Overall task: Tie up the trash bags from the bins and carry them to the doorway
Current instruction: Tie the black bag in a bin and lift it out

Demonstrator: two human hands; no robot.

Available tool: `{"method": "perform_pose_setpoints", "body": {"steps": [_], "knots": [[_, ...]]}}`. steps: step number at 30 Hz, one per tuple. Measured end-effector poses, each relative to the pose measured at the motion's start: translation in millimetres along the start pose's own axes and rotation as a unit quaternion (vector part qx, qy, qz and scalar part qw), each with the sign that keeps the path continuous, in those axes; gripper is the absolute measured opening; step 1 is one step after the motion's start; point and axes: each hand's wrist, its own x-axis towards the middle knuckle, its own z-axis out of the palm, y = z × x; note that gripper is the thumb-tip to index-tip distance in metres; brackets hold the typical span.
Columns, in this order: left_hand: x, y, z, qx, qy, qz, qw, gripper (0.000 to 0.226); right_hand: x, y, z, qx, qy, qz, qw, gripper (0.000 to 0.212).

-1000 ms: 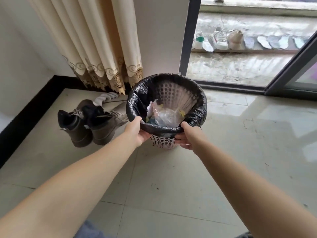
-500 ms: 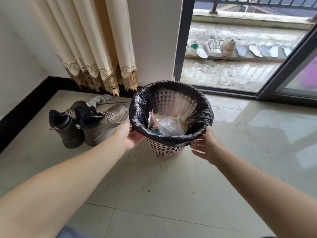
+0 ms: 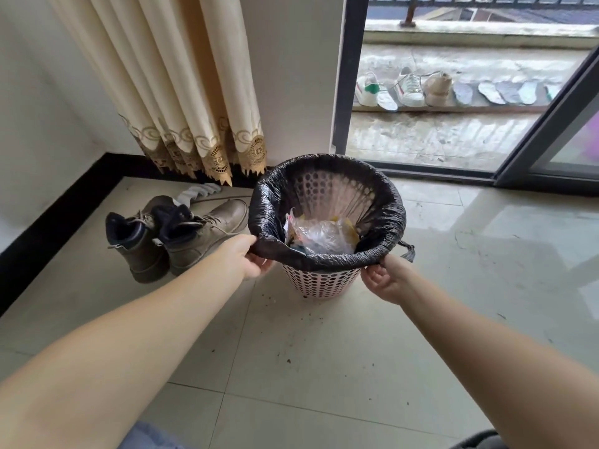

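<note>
A black trash bag (image 3: 327, 259) lines a pink-white perforated bin (image 3: 319, 281) standing on the tiled floor. Its edge is folded over the bin's rim. Clear plastic and yellow scraps (image 3: 319, 236) lie inside. My left hand (image 3: 251, 259) pinches the bag's folded edge at the near left of the rim. My right hand (image 3: 384, 278) pinches the edge at the near right, where a black drawstring loop (image 3: 407, 251) sticks out.
A pair of brown boots (image 3: 181, 236) stands left of the bin, with white socks (image 3: 197, 192) behind. A cream curtain (image 3: 181, 92) hangs at the wall. The open sliding door (image 3: 348, 76) leads to a balcony with shoes and insoles (image 3: 421, 87).
Both hands went from the bin's front to its sides and took hold of the bag's folded edge. The bag's edge is now pulled outward at both hands.
</note>
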Motion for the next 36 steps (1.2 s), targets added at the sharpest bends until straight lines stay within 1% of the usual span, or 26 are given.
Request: {"method": "perform_pose_setpoints", "body": {"steps": [2, 4, 6, 7, 8, 9, 10, 11, 13, 15, 17, 19, 20, 21, 22, 24, 25, 26, 27, 28, 29, 30, 32, 34, 35, 36], "knots": [[-10, 1, 6, -0.013, 0.01, 0.008, 1.0, 0.018, -4, -3, 0, 0.016, 0.017, -0.014, 1.0, 0.027], [-16, 1, 14, -0.017, 0.032, 0.048, 0.998, 0.012, -9, -7, 0, 0.01, 0.045, -0.054, 0.997, 0.025], [-18, 3, 21, -0.018, 0.047, 0.096, 0.994, 0.029, -16, -12, -1, -0.057, 0.068, -0.108, 0.99, 0.018], [-19, 3, 24, -0.006, 0.051, 0.118, 0.992, 0.03, -22, -14, -1, -0.109, 0.062, -0.137, 0.983, 0.016], [-21, 4, 27, 0.013, 0.047, 0.132, 0.99, 0.023, -28, -15, -3, -0.153, 0.045, -0.166, 0.973, 0.016], [-24, 5, 30, 0.018, 0.043, 0.134, 0.99, 0.011, -34, -16, -4, -0.176, 0.025, -0.19, 0.965, 0.016], [-26, 6, 33, 0.008, 0.04, 0.134, 0.99, 0.011, -39, -18, -5, -0.176, 0.009, -0.214, 0.961, 0.018], [-28, 8, 35, -0.014, 0.04, 0.139, 0.989, 0.017, -44, -21, -6, -0.16, 0.004, -0.241, 0.957, 0.018], [-30, 16, 39, -0.062, 0.059, 0.185, 0.979, 0.016, -49, -30, -6, -0.101, 0.014, -0.284, 0.953, 0.02], [-26, 23, 38, -0.062, 0.077, 0.242, 0.965, 0.037, -52, -41, -4, -0.021, 0.021, -0.29, 0.957, 0.02], [-26, 26, 35, -0.047, 0.101, 0.271, 0.956, 0.049, -51, -48, -1, 0.034, 0.03, -0.288, 0.957, 0.02], [-23, 28, 31, -0.036, 0.122, 0.283, 0.951, 0.055, -53, -52, 4, 0.033, 0.059, -0.297, 0.953, 0.016], [-23, 30, 29, -0.043, 0.129, 0.278, 0.951, 0.056, -52, -53, 6, 0.004, 0.08, -0.308, 0.948, 0.015], [-22, 33, 26, -0.059, 0.133, 0.265, 0.953, 0.054, -52, -55, 7, -0.038, 0.099, -0.325, 0.94, 0.019], [-25, 36, 24, -0.081, 0.121, 0.243, 0.959, 0.048, -51, -57, 9, -0.084, 0.11, -0.349, 0.927, 0.028], [-31, 41, 22, -0.07, 0.071, 0.2, 0.975, 0.03, -52, -62, 13, -0.181, 0.098, -0.419, 0.884, 0.051], [-38, 39, 26, -0.055, 0.034, 0.182, 0.981, 0.019, -54, -62, 18, -0.241, 0.071, -0.451, 0.857, 0.053], [-49, 33, 32, -0.043, -0.014, 0.171, 0.984, 0.016, -57, -59, 25, -0.294, 0.039, -0.47, 0.831, 0.049], [-58, 25, 39, -0.02, -0.061, 0.162, 0.985, 0.019, -61, -54, 33, -0.332, -0.001, -0.474, 0.816, 0.042], [-69, 17, 47, 0.007, -0.107, 0.155, 0.982, 0.021, -67, -47, 43, -0.355, -0.049, -0.461, 0.812, 0.039], [-77, 9, 54, 0.034, -0.143, 0.154, 0.977, 0.023, -73, -40, 53, -0.371, -0.102, -0.435, 0.814, 0.038], [-84, 4, 59, 0.056, -0.176, 0.158, 0.97, 0.025, -79, -34, 60, -0.394, -0.157, -0.408, 0.809, 0.038], [-89, 3, 61, 0.096, -0.207, 0.181, 0.957, 0.029, -88, -28, 66, -0.475, -0.232, -0.365, 0.766, 0.042], [-89, 8, 57, 0.139, -0.204, 0.199, 0.948, 0.029, -90, -27, 67, -0.524, -0.257, -0.326, 0.744, 0.056], [-86, 10, 55, 0.154, -0.203, 0.2, 0.946, 0.027, -88, -25, 68, -0.545, -0.249, -0.332, 0.728, 0.059], [-85, 12, 54, 0.161, -0.208, 0.192, 0.946, 0.025, -83, -22, 69, -0.568, -0.225, -0.367, 0.701, 0.062]]}}
